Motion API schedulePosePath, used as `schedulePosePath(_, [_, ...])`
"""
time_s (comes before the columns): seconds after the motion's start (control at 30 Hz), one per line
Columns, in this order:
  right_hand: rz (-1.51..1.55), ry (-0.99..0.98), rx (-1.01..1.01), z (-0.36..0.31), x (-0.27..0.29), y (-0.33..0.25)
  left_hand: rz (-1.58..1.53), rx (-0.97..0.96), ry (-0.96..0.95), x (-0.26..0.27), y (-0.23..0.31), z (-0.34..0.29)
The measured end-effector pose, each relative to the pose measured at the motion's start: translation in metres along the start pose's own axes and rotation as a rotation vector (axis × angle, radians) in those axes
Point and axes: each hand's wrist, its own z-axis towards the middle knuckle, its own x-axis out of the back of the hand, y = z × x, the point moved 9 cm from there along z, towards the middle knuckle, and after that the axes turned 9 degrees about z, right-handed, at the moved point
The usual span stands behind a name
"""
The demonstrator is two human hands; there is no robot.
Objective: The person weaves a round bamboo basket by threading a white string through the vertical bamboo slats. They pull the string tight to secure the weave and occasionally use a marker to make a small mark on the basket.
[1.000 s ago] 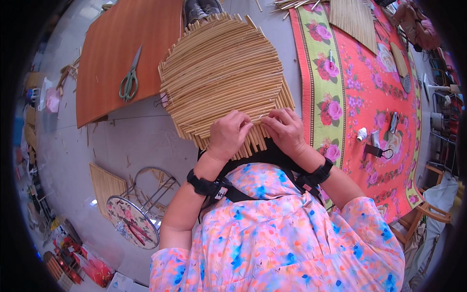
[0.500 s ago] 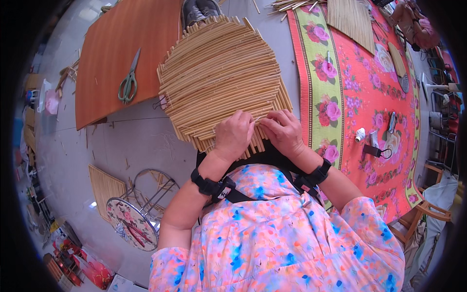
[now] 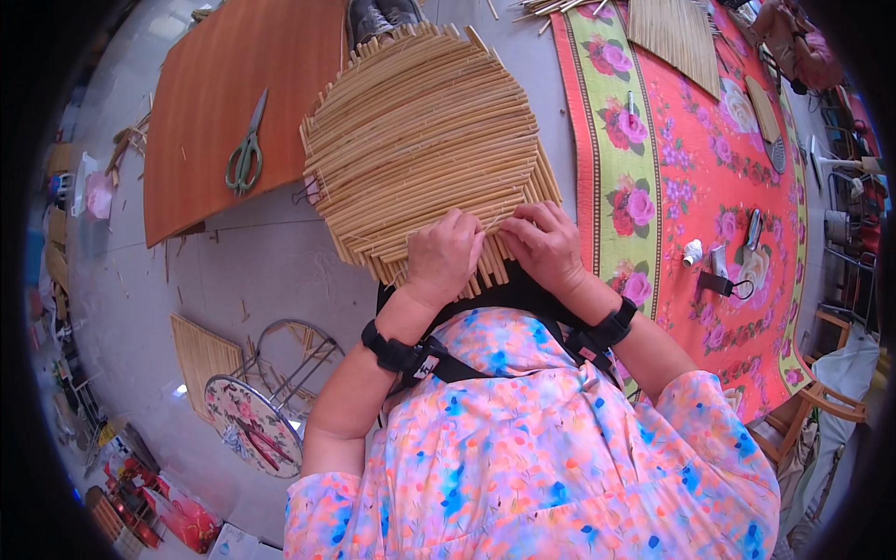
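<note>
A roundish mat of tan plant stalks (image 3: pixel 420 131) lies over my lap, its stalks side by side and stitched with thin pale thread. Both hands work at its near edge, on the right part. My left hand (image 3: pixel 443 257) rests over the stalk ends, thumb and fingertips pinched together. Close beside it, my right hand (image 3: pixel 549 247) has its fingers curled in a pinch. A fine pale line, which looks like thread, shows between the two sets of fingertips. The stalks under my palms are hidden.
Green-handled scissors (image 3: pixel 246 159) lie on an orange-brown board (image 3: pixel 201 112) at the left. A round flowered stool (image 3: pixel 245 415) holds a red-handled tool. On the right, a red floral cloth (image 3: pixel 695 308) bears small tools and another stalk mat (image 3: pixel 674 42). Shoes (image 3: pixel 385 17) stand beyond the mat.
Mat and hands sit very slightly farther up the view than before. Both hands keep their pinch at the same part of the edge.
</note>
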Motion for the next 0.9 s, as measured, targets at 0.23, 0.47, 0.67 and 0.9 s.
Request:
schedulePosePath(0.23, [0.011, -0.018, -0.008, 0.002, 0.000, -0.001, -0.128, 0.051, 0.018, 0.007, -0.009, -0.003])
schedulePosePath(0.47, [0.077, -0.121, -0.012, 0.007, 0.001, -0.001, -0.569, 0.266, -0.037, 0.055, -0.041, -0.018])
schedulePosePath(0.67, [0.127, -0.141, -0.028, 0.009, 0.005, 0.000, -0.701, 0.187, -0.032, 0.105, -0.042, -0.040])
schedulePosePath(0.9, [0.111, -0.082, -0.063, 0.006, 0.014, 0.002, -0.982, 0.187, 0.109, 0.145, -0.043, -0.063])
